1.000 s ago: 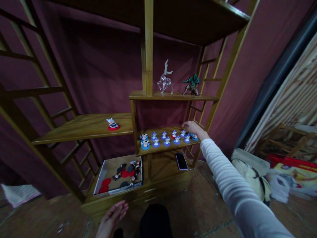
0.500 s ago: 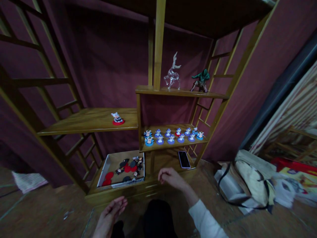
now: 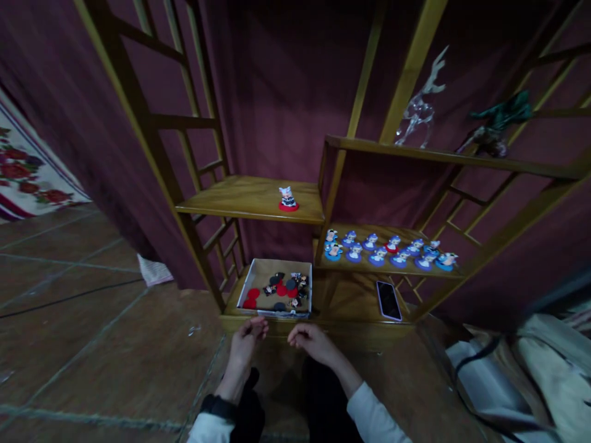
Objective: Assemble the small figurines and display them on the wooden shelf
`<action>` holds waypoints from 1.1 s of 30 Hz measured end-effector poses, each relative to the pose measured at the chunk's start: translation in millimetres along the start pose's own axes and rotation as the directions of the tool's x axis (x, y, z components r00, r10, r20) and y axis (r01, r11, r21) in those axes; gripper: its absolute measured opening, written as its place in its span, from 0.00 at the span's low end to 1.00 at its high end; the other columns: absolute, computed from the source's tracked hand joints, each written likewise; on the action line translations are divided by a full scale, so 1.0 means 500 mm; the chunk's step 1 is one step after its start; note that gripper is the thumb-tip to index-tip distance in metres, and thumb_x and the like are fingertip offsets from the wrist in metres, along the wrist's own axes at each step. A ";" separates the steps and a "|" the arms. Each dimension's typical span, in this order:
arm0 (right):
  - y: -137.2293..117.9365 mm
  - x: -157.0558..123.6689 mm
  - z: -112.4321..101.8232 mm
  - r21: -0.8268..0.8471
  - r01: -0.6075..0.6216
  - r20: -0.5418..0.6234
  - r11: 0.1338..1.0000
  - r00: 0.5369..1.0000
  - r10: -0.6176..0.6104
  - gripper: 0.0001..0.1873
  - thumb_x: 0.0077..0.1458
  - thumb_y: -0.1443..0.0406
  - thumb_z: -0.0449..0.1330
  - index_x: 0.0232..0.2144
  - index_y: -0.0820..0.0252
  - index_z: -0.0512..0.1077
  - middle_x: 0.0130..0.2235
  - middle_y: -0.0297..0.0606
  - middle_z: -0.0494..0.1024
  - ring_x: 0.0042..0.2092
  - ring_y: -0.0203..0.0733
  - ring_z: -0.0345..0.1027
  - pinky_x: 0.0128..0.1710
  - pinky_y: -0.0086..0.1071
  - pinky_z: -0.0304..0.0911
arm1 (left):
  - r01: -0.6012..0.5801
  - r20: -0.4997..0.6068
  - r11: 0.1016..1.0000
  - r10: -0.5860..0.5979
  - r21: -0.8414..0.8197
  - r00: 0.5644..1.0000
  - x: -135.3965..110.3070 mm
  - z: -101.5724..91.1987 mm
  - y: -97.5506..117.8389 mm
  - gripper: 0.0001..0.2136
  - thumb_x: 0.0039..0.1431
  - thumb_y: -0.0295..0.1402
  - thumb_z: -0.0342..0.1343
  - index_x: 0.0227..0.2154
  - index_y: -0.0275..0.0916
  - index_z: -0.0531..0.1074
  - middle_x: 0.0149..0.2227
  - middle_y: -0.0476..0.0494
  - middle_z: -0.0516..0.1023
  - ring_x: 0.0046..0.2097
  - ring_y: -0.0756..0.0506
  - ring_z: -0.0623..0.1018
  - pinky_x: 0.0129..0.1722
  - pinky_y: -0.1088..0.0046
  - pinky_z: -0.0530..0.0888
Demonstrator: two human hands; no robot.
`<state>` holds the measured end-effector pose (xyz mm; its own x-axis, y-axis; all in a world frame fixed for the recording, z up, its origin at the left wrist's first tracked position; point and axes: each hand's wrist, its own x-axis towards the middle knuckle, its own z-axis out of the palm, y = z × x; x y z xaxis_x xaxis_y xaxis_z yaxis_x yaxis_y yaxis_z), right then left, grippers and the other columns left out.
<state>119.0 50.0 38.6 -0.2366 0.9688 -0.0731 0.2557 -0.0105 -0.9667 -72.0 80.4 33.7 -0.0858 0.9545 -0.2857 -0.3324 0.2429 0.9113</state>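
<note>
My left hand (image 3: 247, 341) is just in front of the open cardboard box (image 3: 276, 266), its fingers slightly bent and nothing visible in them. To the right of it, near the box's front right corner, hovers my right hand (image 3: 314, 341), fingers loosely curved and no object showing. Neither hand touches the box. Inside lie red round bases (image 3: 252, 298), black round bases (image 3: 279, 306) and several small dark-clothed figures (image 3: 295, 302). One figurine on a red base (image 3: 288, 200) stands on the left shelf (image 3: 240, 195) above the box.
Two rows of small figurines (image 3: 377, 255) stand on the right shelf, mostly on purple and blue bases. Below lies a phone (image 3: 388, 301). Higher up are a clear deer figure (image 3: 418, 114) and a green-cloaked figure (image 3: 498, 123). Bags (image 3: 489, 369) rest on the floor at right.
My view has turned left, so the shelf contents appear farther right. Both hands have moved closer together, toward the front of the box. The figurines and phone stay in place.
</note>
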 end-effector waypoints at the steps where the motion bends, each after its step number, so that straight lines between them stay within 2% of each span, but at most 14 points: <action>1: 0.005 0.010 0.000 -0.014 0.000 -0.009 1.000 1.000 0.000 0.12 0.48 0.71 0.50 0.27 0.57 0.73 0.26 0.32 0.75 0.28 0.34 0.66 0.30 0.29 0.61 | -0.035 -0.013 0.999 0.035 -0.001 0.999 0.012 0.003 0.008 0.16 0.37 0.35 0.63 0.31 0.32 0.73 0.29 0.42 0.77 0.30 0.47 0.74 0.32 0.71 0.69; 4: 0.008 0.036 -0.003 -0.108 0.019 -0.081 0.994 0.996 -0.028 0.12 0.48 0.72 0.50 0.26 0.55 0.73 0.28 0.32 0.76 0.32 0.38 0.68 0.35 0.32 0.62 | -0.121 -0.032 0.993 0.121 -0.007 0.992 0.043 0.011 0.026 0.17 0.37 0.37 0.63 0.31 0.32 0.72 0.29 0.43 0.76 0.30 0.47 0.74 0.33 0.71 0.69; 7: -0.024 0.053 -0.003 -0.183 0.074 -0.156 0.980 0.982 -0.103 0.13 0.48 0.71 0.50 0.25 0.53 0.73 0.30 0.32 0.76 0.35 0.40 0.69 0.38 0.34 0.61 | -0.154 -0.043 0.988 0.154 0.007 0.987 0.064 0.011 0.029 0.17 0.37 0.38 0.62 0.31 0.33 0.72 0.29 0.43 0.76 0.30 0.47 0.73 0.32 0.71 0.68; 9: -0.078 0.051 -0.001 -0.132 0.150 -0.147 0.980 0.975 -0.169 0.13 0.50 0.70 0.50 0.28 0.53 0.73 0.30 0.32 0.76 0.34 0.39 0.69 0.36 0.32 0.62 | -0.158 -0.051 0.987 0.160 0.026 0.986 0.072 0.006 0.021 0.17 0.37 0.38 0.62 0.31 0.34 0.72 0.28 0.43 0.76 0.29 0.47 0.73 0.31 0.71 0.68; 11: -0.160 0.038 -0.004 -0.131 0.269 -0.141 0.954 0.948 -0.286 0.12 0.52 0.68 0.50 0.31 0.53 0.73 0.32 0.32 0.75 0.35 0.37 0.68 0.37 0.31 0.62 | -0.147 -0.049 0.989 0.149 0.036 0.988 0.075 -0.001 0.005 0.16 0.36 0.38 0.62 0.30 0.34 0.72 0.26 0.44 0.75 0.27 0.47 0.72 0.29 0.72 0.67; 14: -0.315 0.009 -0.028 -0.232 0.500 -0.107 0.835 0.840 -0.532 0.14 0.55 0.69 0.48 0.34 0.52 0.73 0.37 0.34 0.74 0.41 0.36 0.68 0.42 0.30 0.61 | -0.090 -0.047 0.996 0.090 -0.002 0.995 0.069 -0.007 -0.023 0.15 0.35 0.38 0.63 0.27 0.34 0.72 0.25 0.44 0.75 0.26 0.48 0.72 0.27 0.72 0.67; 16: -0.417 0.001 -0.060 -0.328 0.598 -0.123 0.732 0.741 -0.660 0.15 0.55 0.70 0.47 0.36 0.51 0.73 0.41 0.34 0.73 0.44 0.36 0.66 0.45 0.31 0.60 | -0.045 -0.030 0.999 0.045 -0.017 0.999 0.062 -0.009 -0.040 0.15 0.33 0.37 0.64 0.26 0.35 0.72 0.25 0.44 0.75 0.25 0.48 0.72 0.26 0.73 0.67; 18: -0.500 0.013 -0.097 -0.441 0.633 -0.177 0.636 0.634 -0.753 0.16 0.56 0.70 0.47 0.38 0.50 0.72 0.45 0.34 0.71 0.48 0.36 0.64 0.49 0.33 0.58 | -0.004 0.005 1.000 0.004 -0.010 1.000 0.055 -0.008 -0.053 0.15 0.32 0.37 0.64 0.25 0.34 0.72 0.23 0.44 0.74 0.24 0.49 0.72 0.24 0.74 0.67; 20: -0.556 0.046 -0.132 -0.549 0.598 -0.241 0.583 0.555 -0.796 0.17 0.55 0.70 0.48 0.42 0.50 0.69 0.50 0.35 0.67 0.53 0.37 0.59 0.54 0.34 0.54 | 0.022 0.027 1.000 -0.022 -0.003 0.999 0.052 -0.008 -0.064 0.14 0.32 0.37 0.64 0.24 0.35 0.72 0.21 0.45 0.74 0.22 0.49 0.71 0.22 0.75 0.65; 21: -0.574 0.068 -0.146 -0.595 0.575 -0.241 0.561 0.538 -0.808 0.17 0.54 0.70 0.48 0.44 0.51 0.68 0.51 0.35 0.66 0.54 0.38 0.58 0.55 0.35 0.52 | 0.030 0.031 1.000 -0.030 -0.003 0.999 0.052 -0.008 -0.068 0.14 0.31 0.37 0.63 0.23 0.35 0.71 0.20 0.46 0.73 0.21 0.49 0.71 0.21 0.75 0.64; 22: -0.586 0.092 -0.159 -0.636 0.549 -0.225 0.543 0.541 -0.811 0.18 0.53 0.70 0.50 0.46 0.52 0.67 0.52 0.36 0.65 0.55 0.39 0.56 0.56 0.35 0.51 | 0.034 0.033 0.999 -0.034 -0.004 0.999 0.053 -0.008 -0.072 0.13 0.31 0.36 0.63 0.22 0.35 0.71 0.19 0.47 0.72 0.20 0.50 0.70 0.20 0.75 0.63; 24: -0.594 0.141 -0.176 -0.689 0.477 -0.206 0.545 0.593 -0.779 0.20 0.50 0.69 0.53 0.47 0.54 0.67 0.52 0.37 0.64 0.55 0.41 0.57 0.56 0.35 0.51 | 0.037 0.042 0.999 -0.036 -0.006 0.998 0.060 -0.010 -0.078 0.12 0.31 0.35 0.62 0.20 0.36 0.70 0.17 0.49 0.70 0.19 0.50 0.69 0.19 0.75 0.62; 28: -0.586 0.214 -0.194 -0.685 0.305 -0.244 0.661 0.759 -0.603 0.19 0.47 0.69 0.56 0.44 0.54 0.68 0.40 0.34 0.73 0.41 0.38 0.67 0.46 0.33 0.60 | 0.050 0.062 0.998 -0.049 -0.023 0.997 0.077 -0.019 -0.083 0.10 0.30 0.32 0.62 0.18 0.36 0.69 0.16 0.50 0.70 0.18 0.51 0.68 0.18 0.76 0.61; 33: -0.601 0.259 -0.219 -0.646 0.232 -0.257 0.727 0.831 -0.494 0.17 0.44 0.71 0.57 0.40 0.59 0.70 0.34 0.34 0.76 0.34 0.34 0.68 0.37 0.27 0.63 | 0.064 0.031 0.996 -0.063 -0.064 0.998 0.090 -0.031 -0.083 0.08 0.31 0.28 0.61 0.19 0.36 0.68 0.16 0.49 0.71 0.18 0.51 0.69 0.18 0.76 0.61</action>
<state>114.0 205.4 346.3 -0.0817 0.8735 0.4799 0.7366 0.3773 -0.5613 -76.7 110.3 -21.7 -0.0354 0.9423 -0.3328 -0.3963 0.2924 0.8703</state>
